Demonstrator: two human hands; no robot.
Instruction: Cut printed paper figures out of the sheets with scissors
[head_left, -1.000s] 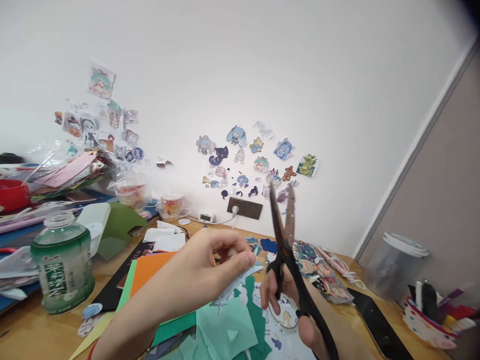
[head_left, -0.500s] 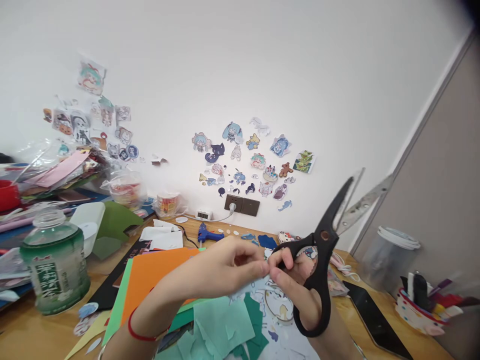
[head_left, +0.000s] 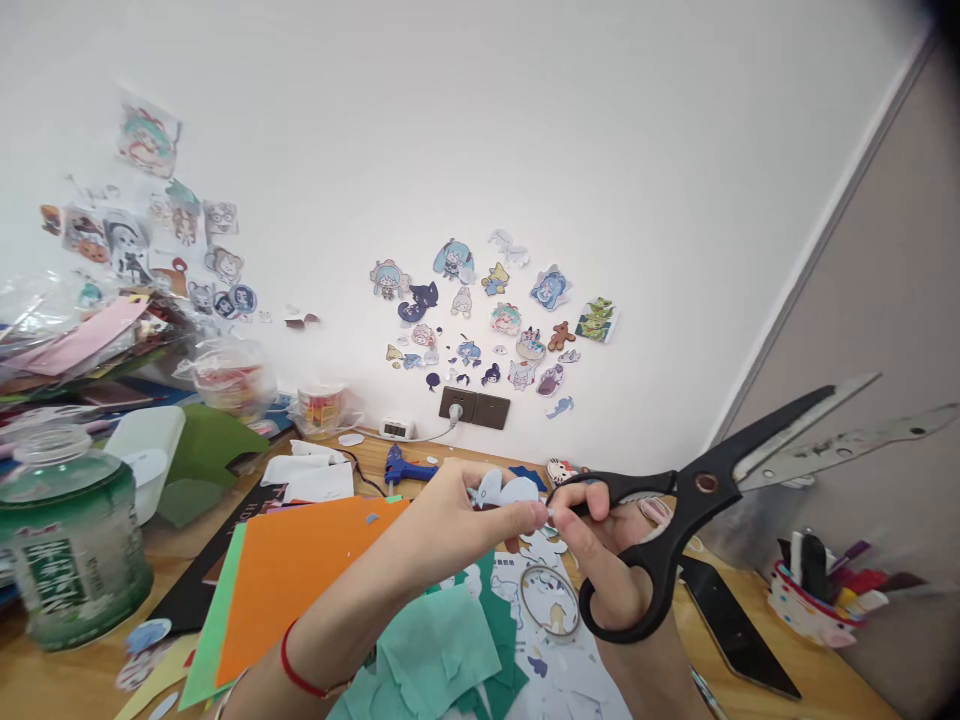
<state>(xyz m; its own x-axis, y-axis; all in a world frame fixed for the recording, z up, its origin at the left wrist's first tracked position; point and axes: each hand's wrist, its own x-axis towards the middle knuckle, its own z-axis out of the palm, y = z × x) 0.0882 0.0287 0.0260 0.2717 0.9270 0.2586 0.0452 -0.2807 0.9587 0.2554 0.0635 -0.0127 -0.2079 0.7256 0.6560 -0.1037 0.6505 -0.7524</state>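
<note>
My left hand (head_left: pixel 480 515) is closed, thumb against fingers, on a small pale blue paper cutout (head_left: pixel 510 490) that shows above the thumb. My right hand (head_left: pixel 611 560) has its thumb and a finger through the handles of black-handled scissors (head_left: pixel 705 485), whose blades are spread and point to the right. The right thumb and index fingertips meet the left fingertips at the cutout's edge; a tiny pale bit shows there. Below the hands lie a printed paper sheet (head_left: pixel 559 680), a round ring (head_left: pixel 551 600) and torn mint-green paper (head_left: pixel 442 640).
Orange paper (head_left: pixel 300 570) lies left of the hands, near a green plastic jar (head_left: pixel 71 540). Behind are a blue glue gun (head_left: pixel 409 467) and a small white clock (head_left: pixel 396 428). On the right are a phone (head_left: pixel 739 630) and a pen holder (head_left: pixel 814 605). Cutouts cover the wall.
The scissors have swung from pointing up-right to pointing more to the right, blades still apart. The left hand has turned, and the pale blue cutout now shows. The camera view has shifted slightly.
</note>
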